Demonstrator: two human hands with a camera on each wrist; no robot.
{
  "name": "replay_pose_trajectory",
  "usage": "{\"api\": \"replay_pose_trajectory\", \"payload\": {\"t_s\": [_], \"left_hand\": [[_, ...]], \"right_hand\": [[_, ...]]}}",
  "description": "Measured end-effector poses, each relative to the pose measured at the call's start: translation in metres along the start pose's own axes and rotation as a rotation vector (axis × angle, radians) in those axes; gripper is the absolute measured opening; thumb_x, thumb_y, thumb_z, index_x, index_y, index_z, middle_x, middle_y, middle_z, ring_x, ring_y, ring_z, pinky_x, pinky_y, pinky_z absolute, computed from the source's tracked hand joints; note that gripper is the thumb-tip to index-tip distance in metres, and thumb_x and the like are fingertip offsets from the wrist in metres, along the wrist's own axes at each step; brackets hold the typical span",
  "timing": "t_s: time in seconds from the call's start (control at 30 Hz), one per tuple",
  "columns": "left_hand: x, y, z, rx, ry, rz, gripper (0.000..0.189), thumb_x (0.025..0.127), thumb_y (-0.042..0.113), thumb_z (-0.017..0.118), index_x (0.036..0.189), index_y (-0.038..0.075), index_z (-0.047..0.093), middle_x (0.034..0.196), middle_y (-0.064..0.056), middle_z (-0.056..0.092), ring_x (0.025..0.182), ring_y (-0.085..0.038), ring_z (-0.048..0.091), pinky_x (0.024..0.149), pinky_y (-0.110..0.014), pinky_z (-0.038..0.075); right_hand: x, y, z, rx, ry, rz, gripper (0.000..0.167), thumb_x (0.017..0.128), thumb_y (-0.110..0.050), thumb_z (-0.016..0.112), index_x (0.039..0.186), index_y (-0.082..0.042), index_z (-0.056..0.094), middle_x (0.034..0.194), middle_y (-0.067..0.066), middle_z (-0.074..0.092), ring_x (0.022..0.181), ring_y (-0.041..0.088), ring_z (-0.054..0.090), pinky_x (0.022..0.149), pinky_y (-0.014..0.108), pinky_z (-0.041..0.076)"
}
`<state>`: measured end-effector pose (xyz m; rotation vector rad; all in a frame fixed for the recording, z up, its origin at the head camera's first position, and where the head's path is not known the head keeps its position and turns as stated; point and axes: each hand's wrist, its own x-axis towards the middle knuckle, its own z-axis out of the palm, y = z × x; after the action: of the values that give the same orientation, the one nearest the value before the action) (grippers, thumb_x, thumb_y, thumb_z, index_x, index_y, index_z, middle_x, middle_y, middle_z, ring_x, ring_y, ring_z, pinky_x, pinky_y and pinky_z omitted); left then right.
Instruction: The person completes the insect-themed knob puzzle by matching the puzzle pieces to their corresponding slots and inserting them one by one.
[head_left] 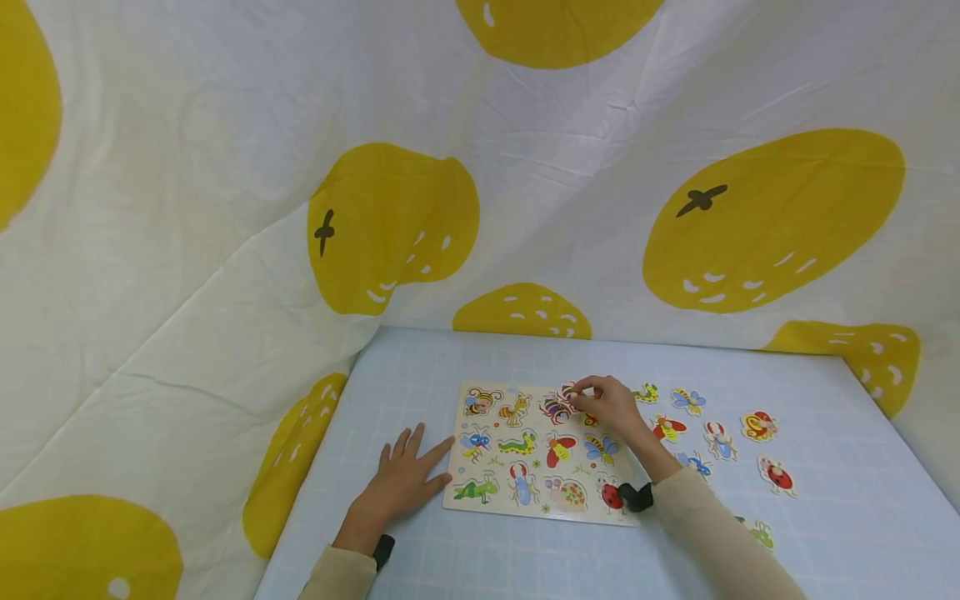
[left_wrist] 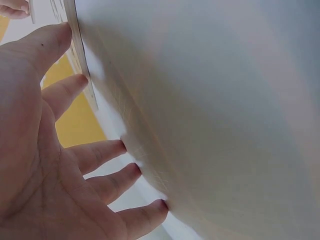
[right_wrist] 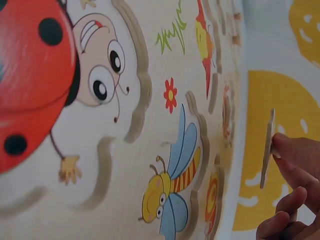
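A wooden insect puzzle board [head_left: 510,510] lies on the table. My right hand [head_left: 611,408] pinches a thin purple-striped bug puzzle piece [head_left: 567,394] by its knob, above the board's far edge. Beneath and just left of that piece is a matching purple bug picture [head_left: 553,409]. Seen in the right wrist view, the held piece [right_wrist: 268,150] is edge-on and apart from the board. My left hand [head_left: 405,479] rests palm down with spread fingers at the board's left side; in the left wrist view its thumb [left_wrist: 57,37] and index finger touch the board's edge.
Several loose pieces lie right of the board, among them a stag beetle [head_left: 721,440], a ladybug [head_left: 777,476], a blue-winged insect [head_left: 688,401] and a grasshopper [head_left: 761,533] partly behind the right sleeve. A fruit-printed curtain [head_left: 540,208] hangs behind the table.
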<state>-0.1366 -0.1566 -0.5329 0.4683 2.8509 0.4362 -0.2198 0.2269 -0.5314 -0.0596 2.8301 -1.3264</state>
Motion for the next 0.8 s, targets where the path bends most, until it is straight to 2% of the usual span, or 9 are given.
{"api": "replay_pose_trajectory", "payload": {"t_s": [0.2, 0.33, 0.57, 0.8], "left_hand": [[0.001, -0.001, 0.001, 0.012, -0.007, -0.005, 0.06, 0.098, 0.047, 0.061, 0.152, 0.029, 0.045, 0.16, -0.025, 0.025, 0.145, -0.049, 0.018, 0.111, -0.071, 0.016], [0.002, 0.0, 0.0, 0.009, -0.012, -0.01, 0.06, 0.098, 0.047, 0.062, 0.152, 0.029, 0.045, 0.16, -0.024, 0.024, 0.145, -0.049, 0.018, 0.111, -0.071, 0.016], [0.001, 0.0, -0.001, 0.009, -0.016, -0.012, 0.06, 0.098, 0.047, 0.061, 0.152, 0.029, 0.044, 0.16, -0.024, 0.024, 0.146, -0.049, 0.018, 0.111, -0.071, 0.016], [0.003, -0.003, 0.0, 0.014, -0.015, -0.007, 0.061, 0.097, 0.048, 0.061, 0.153, 0.03, 0.044, 0.16, -0.024, 0.024, 0.146, -0.049, 0.017, 0.111, -0.071, 0.016]], "right_hand": [[0.005, -0.004, 0.013, -0.015, -0.019, -0.033, 0.017, 0.09, -0.025, 0.077, 0.101, -0.013, 0.076, 0.085, 0.007, 0.049, 0.073, 0.023, 0.045, 0.056, 0.032, 0.036], [0.006, -0.007, 0.019, -0.044, -0.034, 0.001, 0.014, 0.089, -0.027, 0.077, 0.099, -0.016, 0.076, 0.09, 0.007, 0.052, 0.078, 0.024, 0.047, 0.061, 0.035, 0.037], [0.008, -0.006, 0.024, -0.073, -0.065, 0.011, 0.014, 0.09, -0.027, 0.075, 0.098, -0.016, 0.076, 0.079, 0.005, 0.053, 0.064, 0.021, 0.048, 0.052, 0.033, 0.036], [0.011, -0.007, 0.028, -0.112, -0.086, 0.043, 0.013, 0.089, -0.027, 0.075, 0.098, -0.017, 0.076, 0.082, 0.004, 0.055, 0.068, 0.021, 0.05, 0.055, 0.033, 0.038]]}}
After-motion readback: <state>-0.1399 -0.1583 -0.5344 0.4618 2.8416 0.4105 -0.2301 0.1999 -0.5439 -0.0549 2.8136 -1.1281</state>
